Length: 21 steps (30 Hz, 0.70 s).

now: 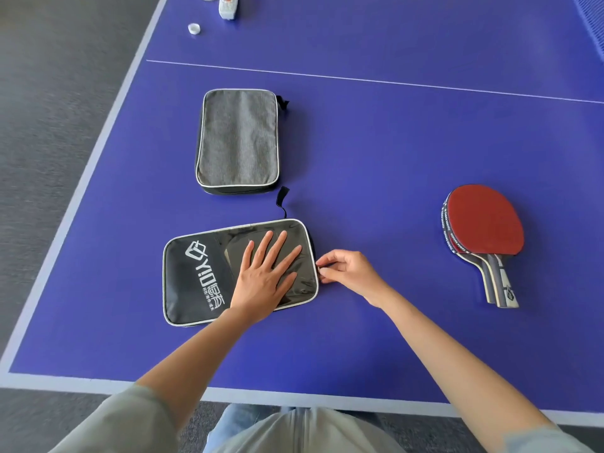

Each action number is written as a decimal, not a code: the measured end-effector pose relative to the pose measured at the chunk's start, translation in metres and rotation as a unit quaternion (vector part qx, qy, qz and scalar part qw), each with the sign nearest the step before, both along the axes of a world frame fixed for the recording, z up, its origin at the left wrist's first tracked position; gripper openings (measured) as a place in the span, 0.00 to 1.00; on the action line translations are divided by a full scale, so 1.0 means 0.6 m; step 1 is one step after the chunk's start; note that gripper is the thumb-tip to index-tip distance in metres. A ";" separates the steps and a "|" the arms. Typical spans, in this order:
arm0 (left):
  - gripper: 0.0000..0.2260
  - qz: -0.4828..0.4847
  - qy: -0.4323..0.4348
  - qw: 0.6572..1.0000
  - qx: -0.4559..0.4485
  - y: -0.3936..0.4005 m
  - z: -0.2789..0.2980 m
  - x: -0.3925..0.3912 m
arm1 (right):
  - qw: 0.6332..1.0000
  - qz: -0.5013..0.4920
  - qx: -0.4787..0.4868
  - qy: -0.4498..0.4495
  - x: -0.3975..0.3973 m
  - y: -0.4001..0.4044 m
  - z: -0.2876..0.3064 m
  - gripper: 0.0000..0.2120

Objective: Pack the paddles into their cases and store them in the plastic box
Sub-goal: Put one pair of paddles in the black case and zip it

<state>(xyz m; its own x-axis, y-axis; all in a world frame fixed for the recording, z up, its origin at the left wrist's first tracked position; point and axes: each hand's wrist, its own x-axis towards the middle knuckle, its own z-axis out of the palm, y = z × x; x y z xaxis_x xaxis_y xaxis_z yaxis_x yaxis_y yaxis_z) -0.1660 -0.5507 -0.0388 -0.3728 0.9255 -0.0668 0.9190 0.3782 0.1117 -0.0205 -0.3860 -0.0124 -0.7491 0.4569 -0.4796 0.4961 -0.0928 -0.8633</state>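
Note:
A black paddle case [196, 279] with white lettering lies flat near the table's front left. My left hand [266, 274] rests flat on its right half, fingers spread. My right hand [346, 271] pinches something small at the case's right edge, likely the zipper pull, which the fingers hide. A grey paddle case [238, 140] lies closed just behind the black one. Two stacked paddles [483, 230], red rubber up, lie at the right with their handles toward me. No plastic box is in view.
The blue table-tennis table [376, 142] has its front edge close to my body and its left edge beside grey carpet. A white bottle cap [194, 28] and a bottle [228, 6] stand at the far left. The net [593, 21] shows at the top right.

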 end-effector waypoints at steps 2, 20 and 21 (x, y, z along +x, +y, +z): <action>0.23 0.004 -0.004 1.000 -0.003 0.000 -0.001 0.001 | 0.999 -0.012 -0.045 0.014 0.012 -0.006 -0.009 0.10; 0.23 0.007 0.003 1.000 0.001 0.001 0.005 0.004 | 0.999 0.022 0.005 0.027 0.006 0.010 -0.016 0.02; 0.23 0.008 0.004 1.000 0.000 0.001 0.005 0.004 | 0.998 0.038 0.032 0.025 0.007 0.016 -0.015 0.01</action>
